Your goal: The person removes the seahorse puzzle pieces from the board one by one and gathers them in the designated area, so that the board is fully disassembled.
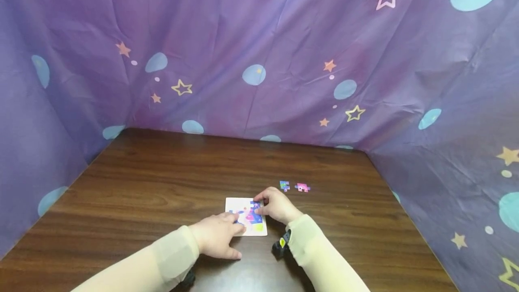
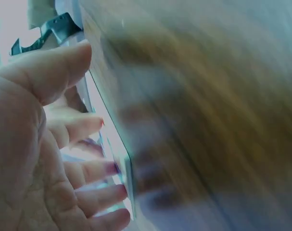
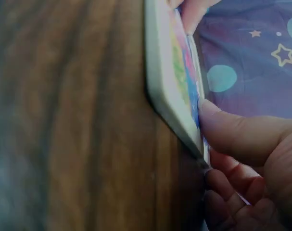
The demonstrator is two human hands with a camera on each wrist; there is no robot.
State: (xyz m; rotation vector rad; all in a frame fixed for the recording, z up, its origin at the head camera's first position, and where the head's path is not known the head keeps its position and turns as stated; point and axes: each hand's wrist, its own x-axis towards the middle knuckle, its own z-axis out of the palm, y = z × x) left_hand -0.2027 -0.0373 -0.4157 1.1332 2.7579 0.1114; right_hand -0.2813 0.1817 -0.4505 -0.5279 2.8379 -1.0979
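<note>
A small white-framed jigsaw puzzle (image 1: 235,202) with a pink, blue and yellow picture lies flat on the table. My left hand (image 1: 219,235) rests over its left side, fingers extended onto the picture and thumb spread off the near edge. In the left wrist view, the straight fingertips (image 2: 105,168) meet the board's surface. My right hand (image 1: 279,206) is at the far right corner, its thumb and index finger pinching a blue puzzle piece (image 1: 254,205) there. The right wrist view shows the thumb (image 3: 220,120) on the picture's edge, with the other fingers curled beside the frame.
Beyond the right hand, two loose puzzle pieces lie on the brown wooden table (image 1: 182,166): a blue-green one (image 1: 284,185) and a pink one (image 1: 302,187). A purple curtain (image 1: 227,35) with stars and dots encloses the back and sides.
</note>
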